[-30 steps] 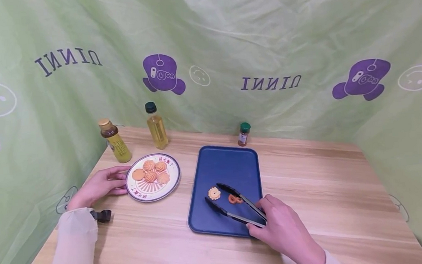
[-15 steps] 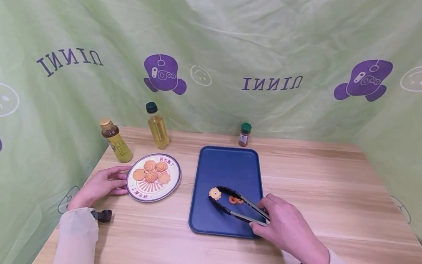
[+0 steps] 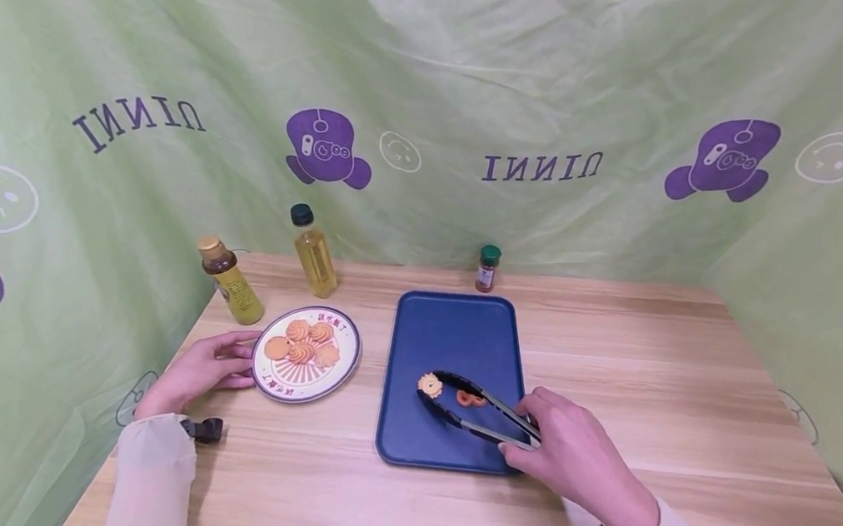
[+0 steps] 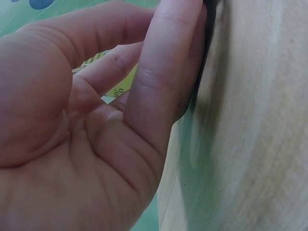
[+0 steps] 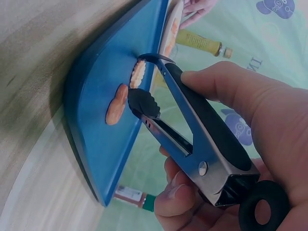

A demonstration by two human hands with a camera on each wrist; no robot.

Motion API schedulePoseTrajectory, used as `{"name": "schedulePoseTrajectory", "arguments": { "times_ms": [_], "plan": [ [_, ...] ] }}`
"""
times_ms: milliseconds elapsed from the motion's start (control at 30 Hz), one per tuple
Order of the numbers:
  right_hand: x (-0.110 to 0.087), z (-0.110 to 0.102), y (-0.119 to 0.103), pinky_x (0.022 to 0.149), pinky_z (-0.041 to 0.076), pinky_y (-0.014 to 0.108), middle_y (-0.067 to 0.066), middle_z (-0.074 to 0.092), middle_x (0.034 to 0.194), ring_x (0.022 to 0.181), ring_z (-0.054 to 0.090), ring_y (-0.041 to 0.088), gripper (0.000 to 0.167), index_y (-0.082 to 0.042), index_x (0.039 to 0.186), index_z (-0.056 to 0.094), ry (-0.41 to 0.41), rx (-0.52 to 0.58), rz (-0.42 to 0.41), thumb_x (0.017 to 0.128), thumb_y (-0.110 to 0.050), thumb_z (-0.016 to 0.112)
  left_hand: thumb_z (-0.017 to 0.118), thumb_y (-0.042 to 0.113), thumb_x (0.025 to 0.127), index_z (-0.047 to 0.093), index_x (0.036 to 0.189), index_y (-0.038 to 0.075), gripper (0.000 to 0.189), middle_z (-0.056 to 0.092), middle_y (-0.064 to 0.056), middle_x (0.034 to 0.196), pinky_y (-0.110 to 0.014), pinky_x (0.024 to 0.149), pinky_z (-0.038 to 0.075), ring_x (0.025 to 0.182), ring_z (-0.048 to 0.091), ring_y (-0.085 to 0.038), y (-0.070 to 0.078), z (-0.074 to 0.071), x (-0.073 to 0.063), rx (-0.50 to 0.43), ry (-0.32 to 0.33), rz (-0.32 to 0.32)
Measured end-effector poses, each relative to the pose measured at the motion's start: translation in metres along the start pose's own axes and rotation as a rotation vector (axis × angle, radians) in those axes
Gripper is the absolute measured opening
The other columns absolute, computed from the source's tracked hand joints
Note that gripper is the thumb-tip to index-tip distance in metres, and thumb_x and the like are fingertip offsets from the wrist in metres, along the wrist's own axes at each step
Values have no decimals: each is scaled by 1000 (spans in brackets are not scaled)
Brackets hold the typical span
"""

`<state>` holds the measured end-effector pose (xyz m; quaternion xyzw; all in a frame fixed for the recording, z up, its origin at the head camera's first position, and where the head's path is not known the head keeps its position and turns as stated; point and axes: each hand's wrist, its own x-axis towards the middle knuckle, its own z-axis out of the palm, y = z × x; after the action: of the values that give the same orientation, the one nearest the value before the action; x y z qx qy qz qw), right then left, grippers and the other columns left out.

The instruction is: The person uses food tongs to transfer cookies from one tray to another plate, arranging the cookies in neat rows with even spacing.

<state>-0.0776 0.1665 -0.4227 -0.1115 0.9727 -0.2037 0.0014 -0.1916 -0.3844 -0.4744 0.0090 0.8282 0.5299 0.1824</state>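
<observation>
Your right hand (image 3: 573, 450) gripped the tongs (image 5: 204, 118), their 2 tips flanking the scalloped cookie (image 3: 429, 385) on the blue tray (image 3: 457, 327); your left hand (image 3: 208, 367), fingers relaxed, touched the plate (image 3: 343, 362).

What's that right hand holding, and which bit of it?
The right hand holds the tongs by both arms, behind the black tips.

- Tongs (image 5: 207, 120), black and steel, gripped by the right hand (image 3: 577, 454), tips around the scalloped cookie (image 3: 430, 385).
- That cookie: pale, round, on the tray (image 3: 446, 328).
- Pretzel-shaped cookie (image 3: 467, 398): brown, just beside it.
- Tray: blue, rectangular, flat.
- Plate (image 3: 343, 360): white, dark-rimmed, bearing five cookies (image 3: 301, 353); the left hand (image 3: 201, 367) touches its edge.
</observation>
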Motion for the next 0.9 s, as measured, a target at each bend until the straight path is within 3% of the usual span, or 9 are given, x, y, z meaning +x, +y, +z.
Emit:
{"name": "schedulePoseTrajectory", "arguments": {
  "times_ms": [467,900],
  "plan": [
    [6,6,-2,55,40,19,-5,62,86,68,49,8,32,-11,100,77,47,20,-17,81,-31,93,61,-1,112,34,172,-6,66,55,-37,150,-32,96,73,108,75,-10,3,1,-2,-3,2,-12],
    [24,17,-26,52,37,19,-7,59,82,66,45,7,32,-11,99,80,107,49,-146,81,-31,96,59,0,112,33,171,-7,65,56,-34,147,-33,96,74,108,75,-12,1,0,1,-6,3,-13]
  ]
}}
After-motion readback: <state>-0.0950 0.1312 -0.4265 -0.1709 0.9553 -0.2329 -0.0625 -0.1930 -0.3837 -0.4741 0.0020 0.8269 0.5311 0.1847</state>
